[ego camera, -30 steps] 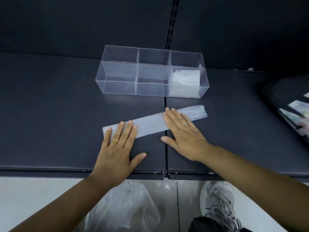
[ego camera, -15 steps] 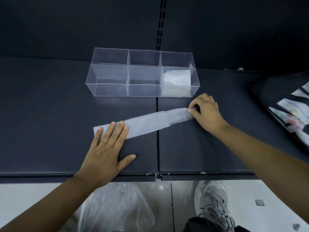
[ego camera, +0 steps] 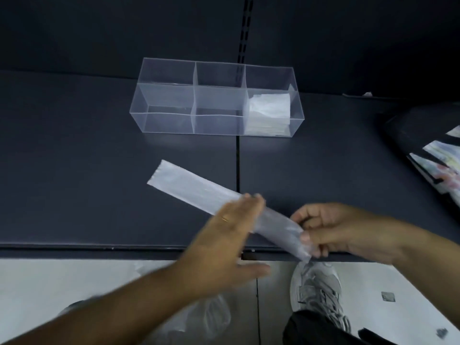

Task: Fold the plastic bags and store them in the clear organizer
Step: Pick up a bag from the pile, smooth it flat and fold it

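The folded plastic bag [ego camera: 194, 188] lies on the dark shelf [ego camera: 74, 170]. Its long axis runs diagonally, far end pointing left, short of the clear organizer [ego camera: 169, 95]. The right hand [ego camera: 331, 230] pinches its near end. The blurred left hand [ego camera: 224, 245], fingers [ego camera: 249, 205] straight, lies over its middle.

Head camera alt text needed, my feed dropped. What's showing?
The right hand pinches the near end of a long folded plastic strip at the front edge of the dark shelf, while the blurred, open left hand is over its middle. Behind stands the clear organizer, folded bags in its right-end compartment.
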